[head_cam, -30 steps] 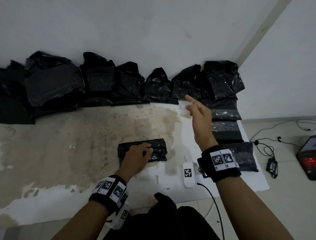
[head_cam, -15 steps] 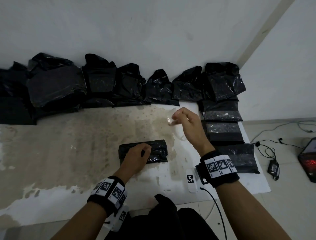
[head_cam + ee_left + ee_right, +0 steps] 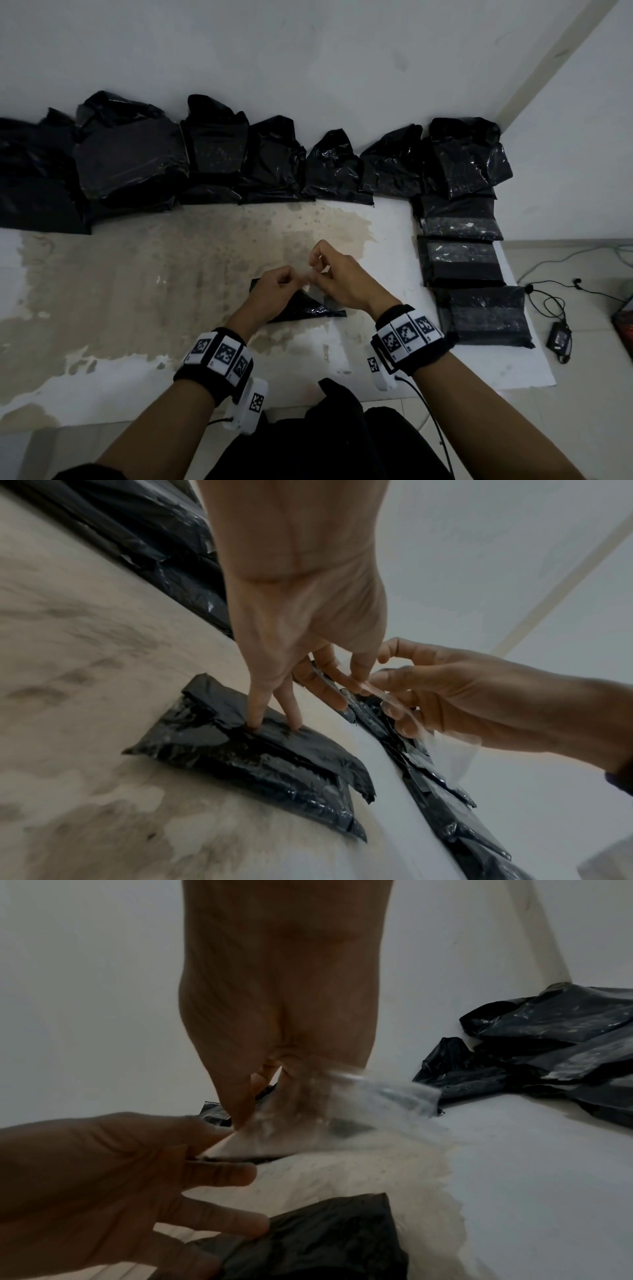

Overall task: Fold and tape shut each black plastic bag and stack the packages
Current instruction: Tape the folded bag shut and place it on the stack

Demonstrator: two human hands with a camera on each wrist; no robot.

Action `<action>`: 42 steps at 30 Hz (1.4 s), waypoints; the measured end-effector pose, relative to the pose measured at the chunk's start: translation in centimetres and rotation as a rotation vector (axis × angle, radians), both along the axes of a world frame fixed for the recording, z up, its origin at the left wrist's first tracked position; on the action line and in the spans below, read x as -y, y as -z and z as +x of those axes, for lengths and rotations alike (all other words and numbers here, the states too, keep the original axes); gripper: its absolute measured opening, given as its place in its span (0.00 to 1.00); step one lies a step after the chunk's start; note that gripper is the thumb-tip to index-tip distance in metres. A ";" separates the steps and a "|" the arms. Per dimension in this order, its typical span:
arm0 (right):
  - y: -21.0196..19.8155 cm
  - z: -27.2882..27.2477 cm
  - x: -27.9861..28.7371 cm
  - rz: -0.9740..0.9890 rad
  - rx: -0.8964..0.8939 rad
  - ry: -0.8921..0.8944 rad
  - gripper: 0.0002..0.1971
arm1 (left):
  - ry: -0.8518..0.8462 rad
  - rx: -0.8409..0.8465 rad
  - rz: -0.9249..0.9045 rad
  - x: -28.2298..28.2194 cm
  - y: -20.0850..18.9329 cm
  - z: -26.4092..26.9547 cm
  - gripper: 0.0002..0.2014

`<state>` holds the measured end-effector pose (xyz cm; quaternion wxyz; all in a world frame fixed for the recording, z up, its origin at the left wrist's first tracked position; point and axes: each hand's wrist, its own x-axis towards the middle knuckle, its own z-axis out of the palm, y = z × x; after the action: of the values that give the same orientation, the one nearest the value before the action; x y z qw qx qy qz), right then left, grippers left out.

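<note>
A folded black bag package [image 3: 303, 308] lies on the stained white board [image 3: 137, 291] in front of me. Just above it, both hands hold a strip of clear tape [image 3: 310, 279]. My left hand [image 3: 274, 294] pinches one end between thumb and forefinger. In the left wrist view, two other fingers [image 3: 255, 718] of that hand press on the package [image 3: 246, 753]. My right hand [image 3: 339, 284] pinches the other part of the tape [image 3: 359, 1096], and the loose tail [image 3: 455, 750] hangs below it. The package's middle is hidden by the hands.
Several unfolded black bags [image 3: 212, 154] lean along the back wall. A column of flat taped packages [image 3: 462, 263] runs down the board's right side. On the floor to the right lie cables and a charger [image 3: 560, 337].
My right hand came down from near the back bags with the tape to just above the package. My left hand stopped lying flat on the package and took the tape's other end.
</note>
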<state>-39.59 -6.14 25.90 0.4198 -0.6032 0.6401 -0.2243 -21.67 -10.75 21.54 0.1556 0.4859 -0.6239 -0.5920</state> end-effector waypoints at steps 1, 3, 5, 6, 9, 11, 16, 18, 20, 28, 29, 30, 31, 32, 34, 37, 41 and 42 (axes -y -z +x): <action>0.1 0.1 0.0 0.024 0.022 0.006 0.10 | -0.015 0.014 -0.003 0.0 0.3 0.2 0.13; 0.4 0.3 -0.1 0.068 0.058 0.006 0.13 | -0.023 0.063 -0.028 -0.2 0.6 0.4 0.10; 0.6 0.3 0.0 0.099 0.058 0.001 0.16 | -0.058 0.072 -0.052 -0.5 0.8 0.6 0.10; 0.6 0.2 0.1 0.119 0.044 -0.003 0.17 | -0.089 0.056 -0.058 -0.7 0.8 0.8 0.10; 0.6 -0.7 0.3 0.214 0.016 -0.026 0.16 | -0.162 0.011 -0.055 -1.4 1.0 1.3 0.11; 0.8 -1.1 0.5 0.281 -0.050 -0.064 0.13 | -0.180 -0.013 -0.045 -1.9 1.5 1.6 0.11; 2.1 -1.6 0.3 0.372 -0.239 -0.051 0.06 | -0.305 -0.094 -0.003 -2.5 2.5 2.6 0.11; 2.3 -1.5 0.1 0.413 -0.241 -0.046 0.03 | -0.313 -0.096 -0.008 -2.7 2.4 2.9 0.12; 2.5 -1.3 -0.2 0.417 -0.222 0.005 0.01 | -0.328 -0.104 -0.020 -2.9 2.2 3.1 0.12; 3.5 -1.0 -1.5 0.188 0.135 0.413 0.10 | -0.368 -0.127 0.022 -3.0 2.6 3.7 0.10; 3.2 -1.1 -1.9 0.172 0.229 0.439 0.12 | -0.389 -0.145 0.034 -3.0 2.6 3.6 0.10; 2.9 -1.1 -2.2 0.170 0.324 0.452 0.13 | -0.406 -0.161 0.043 -3.0 2.5 3.5 0.10; 2.7 -1.2 -2.6 0.172 0.391 0.454 0.15 | -0.414 -0.174 0.046 -3.0 2.4 3.4 0.10; 2.6 -1.2 -3.0 0.169 0.425 0.453 0.17 | -0.415 -0.179 0.046 -3.0 2.3 3.3 0.10; 2.6 -1.3 -3.6 0.162 0.429 0.459 0.18 | -0.411 -0.175 0.039 -3.1 2.4 3.3 0.10; 2.8 -1.6 -4.3 0.139 0.466 0.459 0.18 | -0.410 -0.144 0.038 -2.8 2.6 3.1 0.09; 3.6 -2.1 -5.0 0.134 0.508 0.499 0.15 | -0.374 -0.041 0.012 -2.4 2.9 2.6 0.09; 3.9 -2.2 -5.2 0.129 0.524 0.531 0.14 | -0.361 -0.008 0.001 -2.3 2.9 2.5 0.08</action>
<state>-41.75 -0.91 21.96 0.5337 -0.3106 0.6577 -0.4314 -19.19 -8.42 18.66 0.2615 0.5876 -0.5259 -0.5566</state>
